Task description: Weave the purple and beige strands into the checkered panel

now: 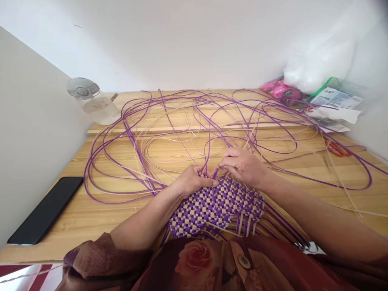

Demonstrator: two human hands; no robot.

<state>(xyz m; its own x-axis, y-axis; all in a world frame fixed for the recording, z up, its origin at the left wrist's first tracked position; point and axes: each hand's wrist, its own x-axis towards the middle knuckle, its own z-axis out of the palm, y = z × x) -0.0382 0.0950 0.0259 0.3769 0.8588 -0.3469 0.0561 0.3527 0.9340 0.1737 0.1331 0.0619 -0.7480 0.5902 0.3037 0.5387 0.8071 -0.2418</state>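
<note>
A woven piece (197, 210) in a purple and cream check lies at the table's front edge, close to my body. My left hand (195, 180) grips its upper edge, thumb on top and fingers behind. Just right of it, my right hand (239, 163) pinches a purple strand (215, 173) at the same edge, thumb and forefinger together. Long purple and cream strands (133, 139) loop from the weave across the table. More loose strand ends hang from its lower right side.
A black phone (45, 210) lies at the left. Behind it stands a bottle with a grey lid (83, 89). At the back right are a white plastic bag (318, 64), a pink bundle (280, 89), papers (336, 99) and orange-handled scissors (338, 148). Walls border the table.
</note>
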